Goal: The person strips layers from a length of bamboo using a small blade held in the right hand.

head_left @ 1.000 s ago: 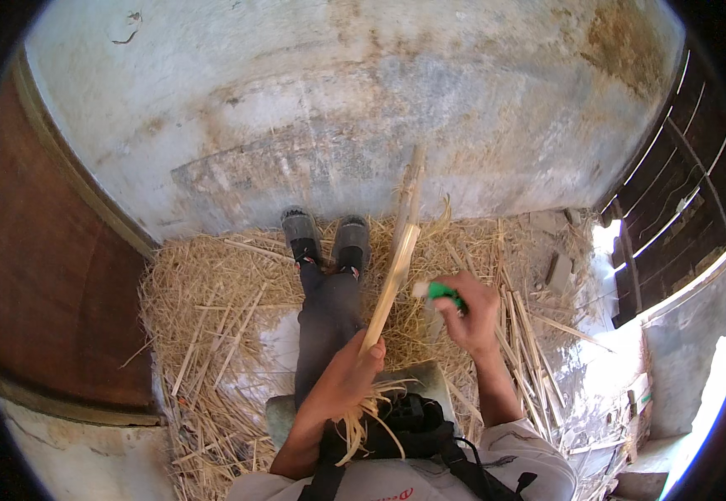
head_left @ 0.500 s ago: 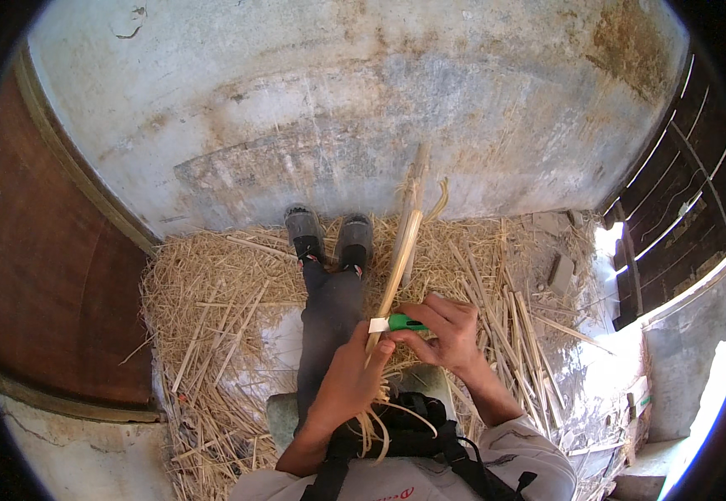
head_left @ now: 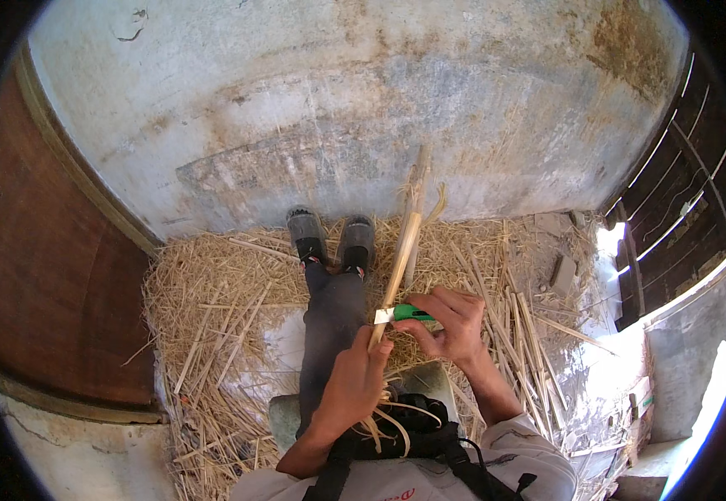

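Note:
My left hand (head_left: 353,376) is closed round the lower part of a pale bamboo strip (head_left: 400,260), which slants up and away from me. In my right hand (head_left: 449,324) is a utility knife with a green handle (head_left: 411,312). Its short, wide blade (head_left: 385,316) lies across the strip, just beyond my left thumb. Behind the strip's far part a greyish pole (head_left: 420,179) reaches up against the wall, with a curl of fibre beside it. Thin shavings (head_left: 392,422) hang below my left hand, over a black bag at my waist.
A stained plaster wall (head_left: 313,108) rises ahead of my shoes (head_left: 355,238). Straw-like shavings (head_left: 213,275) cover the floor, with several split strips (head_left: 523,342) lying to the right near a brick (head_left: 562,274). A brown panel (head_left: 71,250) stands at left, dark slats (head_left: 680,200) at right.
The knife and my right hand have moved slightly up along the strip, away from my left hand. My left hand stays on the strip's lower part.

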{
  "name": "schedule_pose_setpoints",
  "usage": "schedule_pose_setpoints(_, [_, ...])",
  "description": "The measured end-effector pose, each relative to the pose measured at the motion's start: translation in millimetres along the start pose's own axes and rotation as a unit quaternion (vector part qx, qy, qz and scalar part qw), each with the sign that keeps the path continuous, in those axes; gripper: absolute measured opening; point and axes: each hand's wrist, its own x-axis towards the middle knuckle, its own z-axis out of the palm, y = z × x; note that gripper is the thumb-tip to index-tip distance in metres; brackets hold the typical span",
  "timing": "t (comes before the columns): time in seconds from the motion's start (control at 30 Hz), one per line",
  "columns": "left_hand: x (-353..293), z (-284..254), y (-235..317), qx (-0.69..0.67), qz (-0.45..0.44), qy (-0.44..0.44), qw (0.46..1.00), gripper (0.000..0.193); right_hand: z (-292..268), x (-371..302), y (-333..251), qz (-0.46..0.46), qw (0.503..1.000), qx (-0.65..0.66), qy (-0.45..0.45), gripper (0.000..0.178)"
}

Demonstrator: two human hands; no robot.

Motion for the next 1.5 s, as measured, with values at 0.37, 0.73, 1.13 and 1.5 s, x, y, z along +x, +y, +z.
schedule_pose_setpoints(0.37, [-13,4,-17,0.036,-0.027,-0.022,0.999,0.035,0,19,42,0.059,0.995,-0.015,0.082,0.023])
schedule_pose_setpoints(0.73, [-11,1,-16,0.017,-0.041,-0.03,0.999,0.036,17,21,67,0.076,0.989,-0.031,0.126,0.022])
schedule_pose_setpoints(1.13, [-6,-13,-23,-0.026,-0.069,-0.008,0.997,0.037,-17,7,84,0.218,0.968,0.059,0.107,0.033])
schedule_pose_setpoints(1.5, [8,-6,3,-0.018,-0.044,-0.024,0.999,0.065,3,-20,-2,-0.005,0.996,0.063,-0.056,0.035])
